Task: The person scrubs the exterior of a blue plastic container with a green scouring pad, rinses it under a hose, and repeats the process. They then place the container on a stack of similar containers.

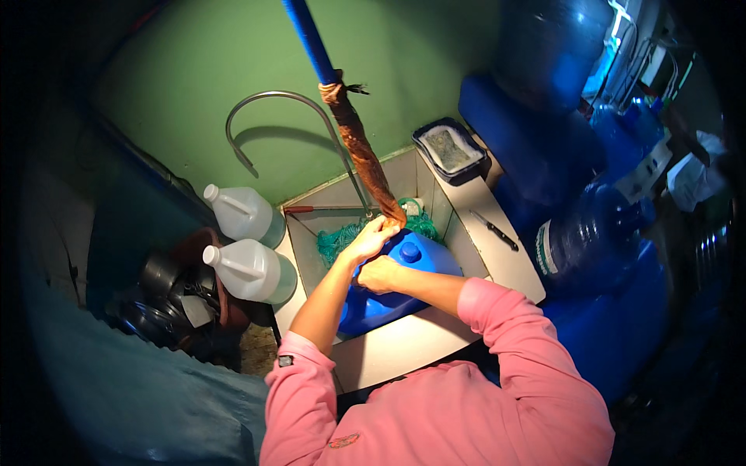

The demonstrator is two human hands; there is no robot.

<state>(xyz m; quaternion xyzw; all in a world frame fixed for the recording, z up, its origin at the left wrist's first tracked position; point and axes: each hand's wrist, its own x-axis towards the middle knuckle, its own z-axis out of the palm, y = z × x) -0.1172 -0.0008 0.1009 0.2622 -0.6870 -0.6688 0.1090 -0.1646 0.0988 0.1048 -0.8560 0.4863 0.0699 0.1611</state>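
A blue plastic jug lies tilted inside a tiled sink, with its blue cap or knob facing up. My right hand is closed around the jug's handle area; the fingers are partly hidden. At the jug's far end, my left hand grips the lower end of a brown plastic sleeve. That sleeve is tied onto a blue pipe coming from above. Whether the sleeve's end sits in the jug's mouth is hidden by my left hand. Green netting lies in the sink behind the jug.
Two translucent jugs stand left of the sink. A curved metal faucet arches behind it. On the right ledge are a black-handled knife and a dark tray. Large blue water bottles crowd the right side.
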